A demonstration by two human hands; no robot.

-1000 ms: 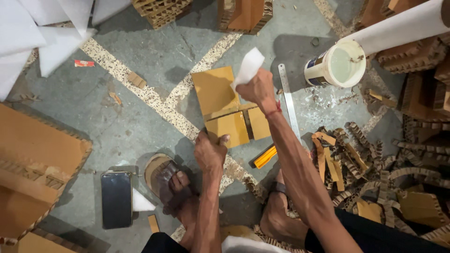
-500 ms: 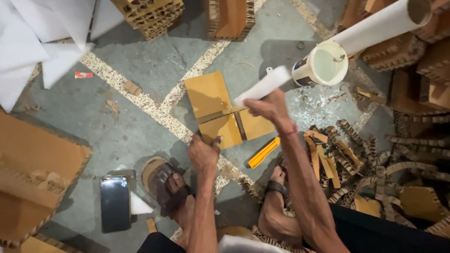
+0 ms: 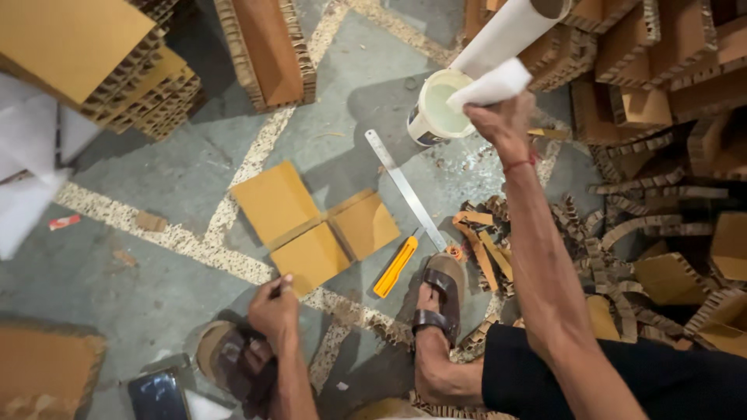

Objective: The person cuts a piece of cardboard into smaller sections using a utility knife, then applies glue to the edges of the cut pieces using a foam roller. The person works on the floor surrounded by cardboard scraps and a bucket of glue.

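Note:
My right hand (image 3: 500, 123) is raised over the white tub of glue (image 3: 437, 110) and grips a folded white piece of paper or foam (image 3: 492, 84). My left hand (image 3: 272, 309) rests low near my left sandal (image 3: 229, 359), fingers closed on a small dark thing at the near corner of the cardboard pieces (image 3: 311, 225). These three brown squares lie flat on the grey floor. A steel ruler (image 3: 406, 189) and a yellow utility knife (image 3: 395, 267) lie to their right.
Honeycomb cardboard blocks (image 3: 268, 47) stand at the top, and cardboard strips and offcuts (image 3: 622, 233) pile up at the right. A phone (image 3: 158, 395) lies by my left foot. White sheets (image 3: 31, 155) sit at the left. A white tube (image 3: 510, 31) leans at top right.
My right hand has lifted the white piece off the cardboard and carried it right and away, over the glue tub. My left hand has stayed at the cardboard's near corner.

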